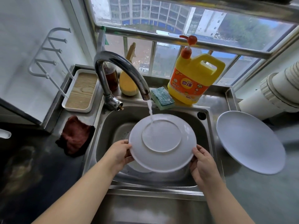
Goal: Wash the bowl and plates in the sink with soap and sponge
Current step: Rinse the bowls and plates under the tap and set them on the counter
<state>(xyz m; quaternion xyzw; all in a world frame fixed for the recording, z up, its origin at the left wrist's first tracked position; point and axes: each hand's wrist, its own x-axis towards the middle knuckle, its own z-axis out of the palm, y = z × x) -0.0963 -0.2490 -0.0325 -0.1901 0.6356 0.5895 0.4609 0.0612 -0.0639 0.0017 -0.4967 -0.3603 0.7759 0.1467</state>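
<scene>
— Where's the plate?
— Over the sink, upside down, tilted, foot ring facing up. Held at the rim from both sides.
— Left hand?
— Curled round the left rim, thumb on top, fingers tucked underneath.
— Right hand?
— Same on the lower right rim: thumb up near the edge, fingers curled under and gripping.
— Water?
— Running from the tap, landing just inside the foot ring near its top edge.
— Anything beneath?
— Another white dish in the basin, mostly hidden; bowl or plate, can't tell.
— Second plate?
— On the counter to the right of the sink, right way up, well apart from both hands.
— Sponge?
— On the ledge behind the basin, green side up, just beside the soap jug, apparently touching its base.
— Soap?
— Yellow jug, orange label, orange pump on top, standing upright by the window.
— Left of the tap?
— Brown bottle behind the spout, a yellow gourd-shaped thing next to it, a white tray with a wood-grain bottom further left.
— On the counter?
— Dark red cloth, crumpled, just left of the sink.
— Wall?
— White hook rack at upper left.
</scene>
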